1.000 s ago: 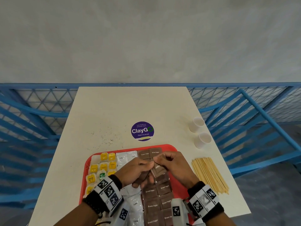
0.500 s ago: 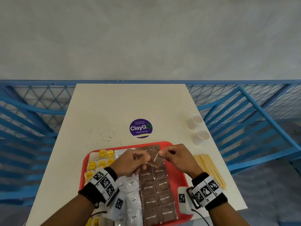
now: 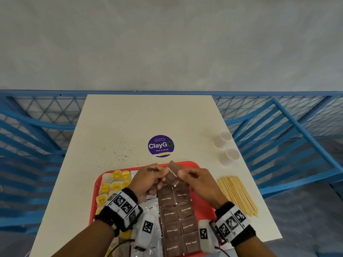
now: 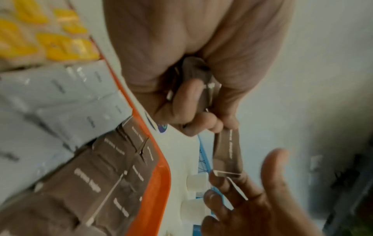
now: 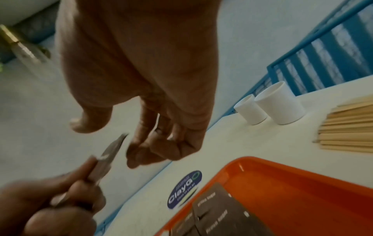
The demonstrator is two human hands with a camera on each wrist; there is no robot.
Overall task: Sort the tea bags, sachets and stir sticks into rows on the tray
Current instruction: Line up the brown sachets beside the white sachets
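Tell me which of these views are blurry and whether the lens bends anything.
Head view: sharp, evenly lit, though the wide lens bows the blue railing. Left wrist view: motion blur smears the yellow tea bags and white sachets. Right wrist view: the left hand and its brown sugar sachet are soft; the paper cups stay fairly crisp.

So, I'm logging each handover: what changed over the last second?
Both hands moved up from the brown column toward the tray's far edge. The left hand keeps pinching the brown sugar sachet. The right hand seems to have loosened its pinch. The tray and stir sticks are unchanged.
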